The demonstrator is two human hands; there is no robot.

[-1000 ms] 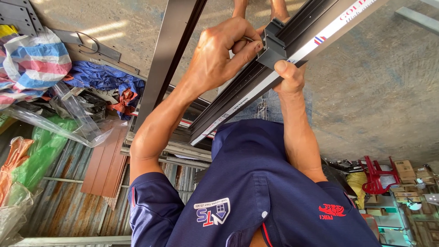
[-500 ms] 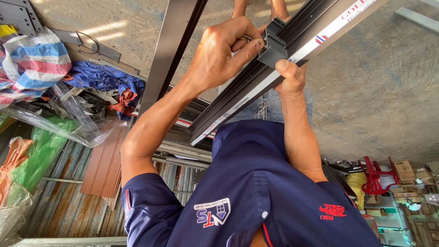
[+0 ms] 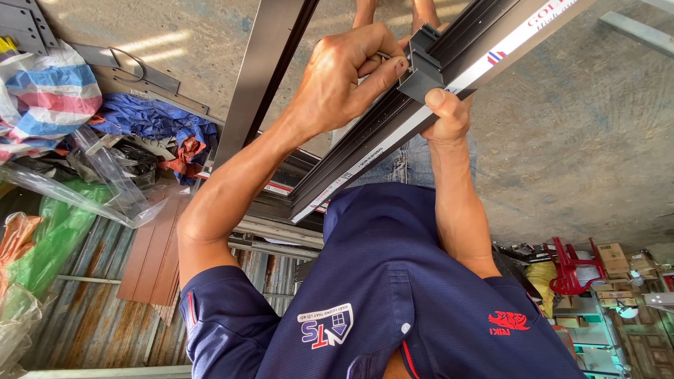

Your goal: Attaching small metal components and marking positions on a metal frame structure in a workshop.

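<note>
- Aluminium profile [image 3: 393, 133], dark and long with a white label strip along one edge, runs slantwise across the view above the concrete floor [image 3: 597, 140], held up off it in both hands.
- End block [image 3: 421, 67], a small dark piece, sits on the profile near its upper end.
- Left hand [image 3: 347, 77] is closed tight over the top of the profile. Its fingers are curled around and its thumb is pressed flat against the end block.
- Right hand [image 3: 446, 116] clasps the profile from below, just under the block. Its thumb lies on the labelled edge, and its fingers are hidden behind the metal.
- Left forearm crosses in front of the profile's lower stretch and hides part of it.
- Second dark bar [image 3: 270, 77] lies just left of the profile, nearly alongside it.
- Bare feet [image 3: 365, 10] show beyond the profile's upper end, partly hidden by the hands.
- Further left of the profile lie a striped sack [image 3: 49, 98], a crumpled blue cloth [image 3: 154, 123], a clear plastic sheet [image 3: 105, 189] and a green bag [image 3: 49, 245], with a corrugated metal wall [image 3: 91, 309] below them.
- Well to the right of the profile are a red plastic chair [image 3: 572, 267] and cardboard boxes [image 3: 611, 256].
</note>
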